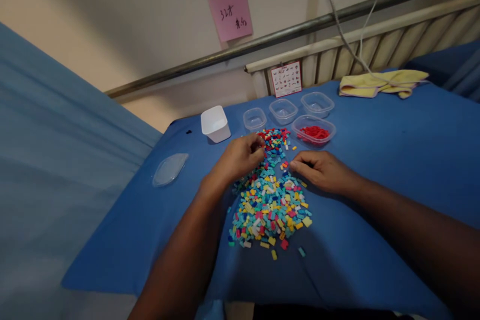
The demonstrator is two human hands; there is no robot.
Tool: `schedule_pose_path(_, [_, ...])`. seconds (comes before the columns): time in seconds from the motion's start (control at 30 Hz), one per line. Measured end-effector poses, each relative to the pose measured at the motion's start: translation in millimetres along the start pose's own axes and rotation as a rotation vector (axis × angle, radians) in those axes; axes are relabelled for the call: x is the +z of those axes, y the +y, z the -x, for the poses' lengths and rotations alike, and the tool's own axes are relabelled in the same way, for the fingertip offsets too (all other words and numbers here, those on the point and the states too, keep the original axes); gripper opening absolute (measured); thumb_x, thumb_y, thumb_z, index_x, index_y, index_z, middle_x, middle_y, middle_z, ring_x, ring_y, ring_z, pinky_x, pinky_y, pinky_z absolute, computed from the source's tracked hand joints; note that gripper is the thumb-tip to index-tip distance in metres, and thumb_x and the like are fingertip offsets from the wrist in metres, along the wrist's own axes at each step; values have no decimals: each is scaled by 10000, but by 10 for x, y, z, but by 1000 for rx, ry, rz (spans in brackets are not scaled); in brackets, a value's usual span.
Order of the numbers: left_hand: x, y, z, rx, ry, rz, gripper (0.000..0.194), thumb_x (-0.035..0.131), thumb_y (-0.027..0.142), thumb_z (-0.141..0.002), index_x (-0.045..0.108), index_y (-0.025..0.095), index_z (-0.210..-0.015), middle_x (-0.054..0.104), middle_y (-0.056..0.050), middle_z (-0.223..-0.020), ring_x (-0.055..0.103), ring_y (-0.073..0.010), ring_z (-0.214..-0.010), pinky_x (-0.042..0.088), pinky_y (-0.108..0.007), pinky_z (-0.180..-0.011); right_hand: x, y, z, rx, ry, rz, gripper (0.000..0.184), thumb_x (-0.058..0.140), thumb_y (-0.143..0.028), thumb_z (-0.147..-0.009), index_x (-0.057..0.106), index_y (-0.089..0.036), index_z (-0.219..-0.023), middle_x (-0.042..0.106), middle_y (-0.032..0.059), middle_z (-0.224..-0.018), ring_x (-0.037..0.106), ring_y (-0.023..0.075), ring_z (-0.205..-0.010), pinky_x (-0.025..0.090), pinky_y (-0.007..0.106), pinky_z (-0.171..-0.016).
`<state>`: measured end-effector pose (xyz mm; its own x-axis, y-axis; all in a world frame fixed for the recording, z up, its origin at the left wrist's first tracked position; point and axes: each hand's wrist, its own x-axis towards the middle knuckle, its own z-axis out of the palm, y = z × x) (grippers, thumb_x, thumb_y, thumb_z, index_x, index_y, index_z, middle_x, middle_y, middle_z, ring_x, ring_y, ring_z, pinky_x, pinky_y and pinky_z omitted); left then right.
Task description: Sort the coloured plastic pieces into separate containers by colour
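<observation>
A wide heap of small toy building bricks [268,210] in teal, yellow, pink, white and blue covers the middle of the blue table. Above its far left part, my left hand [243,155] is closed in a pinch beside the red and blue bricks; whatever its fingertips hold is hidden. My right hand [324,171] rests at the heap's right edge, fingers curled and thumb against them. Orange-red bricks [285,165] lie close by its fingertips, and I cannot make out anything inside it. Behind the right hand stands a clear tub [330,132] with red bricks [315,133] in it.
Three more clear tubs [255,119] stand in a row at the back, with a white container [215,124] to their left. A clear lid [170,170] lies at left. A picture card [286,79] leans behind; a yellow cloth [380,83] and cable [347,45] are at back right.
</observation>
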<state>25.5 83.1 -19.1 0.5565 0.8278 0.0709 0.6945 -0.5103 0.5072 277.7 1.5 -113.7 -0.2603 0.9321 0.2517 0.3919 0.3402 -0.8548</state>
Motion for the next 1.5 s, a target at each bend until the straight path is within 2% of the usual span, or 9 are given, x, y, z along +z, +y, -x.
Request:
schedule_pose_path(0.17, [231,430,-567,131,49,98,171,640,251,-973,758,178,-1073,755,-26,-900,644,-162,-779,464,-292,-717,-20,24,-11,-5,-5,-47,439,575,-528,-1092,700,-215,-812,632,-17,-714,524,148,-646,389,308,-618])
schedule_pose_path(0.3, [314,548,-858,184,112,141,301,690,274,-989,744,178,-1269,778,-45,-985,673,-165,-819,496,-301,-763,-26,35,-10,-14,-4,-110,429,581,-524,-1090,724,-207,-838,651,-6,-743,541,156,-679,422,308,-643])
schedule_pose_path(0.47, [110,334,-506,81,-18,-22,144,659,229,-966,790,197,-1017,776,-29,-905,671,-177,-795,483,-307,-735,-32,15,-1,-23,-2,-102,437,571,-521,-1093,720,-206,-829,641,-11,-732,539,153,-676,426,300,-635])
schedule_pose_path(0.6, [38,60,-32,70,-187,-197,177,672,194,-936,816,221,-1035,782,-41,-1047,700,-206,-921,513,-312,-808,-6,-37,-6,-104,32,13,366,574,-447,-1103,727,-220,-859,706,7,-784,624,175,-723,486,328,-691])
schedule_pose_path(0.7, [110,-22,149,149,-242,-285,247,630,154,-959,819,221,-1103,762,-69,-1128,700,-233,-1068,527,-331,-941,70,-82,-49,-264,49,113,225,601,-365,-1086,778,-240,-1145,812,88,-1125,735,262,-1068,563,441,-973])
schedule_pose_path(0.87, [210,35,151,101,-228,-411,235,585,202,-1005,805,211,-1088,731,-92,-1129,704,-252,-1046,530,-339,-875,227,-110,-123,-308,-81,258,575,604,-333,-1059,542,-219,-1620,664,186,-1553,630,359,-1418,471,603,-1208])
schedule_pose_path(1.07, [220,-41,212,113,-193,-327,218,546,255,-1056,755,206,-1095,711,-89,-1122,692,-248,-1059,515,-345,-882,202,-102,-91,-325,-101,259,460,571,-231,-1049,643,-204,-1502,787,148,-1352,743,317,-1209,557,531,-1084])
schedule_pose_path(1.27, [188,-54,341,63,-18,144,171,580,301,-1042,708,188,-1026,719,-49,-991,649,-191,-918,504,-324,-842,195,-174,-62,-307,47,187,235,606,-294,-1075,774,-254,-1235,841,84,-1130,776,268,-1026,587,439,-926])
schedule_pose_path(1.5, [374,59,344,6,-48,411,142,683,292,-950,730,170,-1005,710,-27,-894,607,-143,-788,460,-267,-702,210,-245,-49,-158,95,64,185,617,-342,-1074,765,-249,-1136,812,39,-959,737,211,-843,556,363,-788])
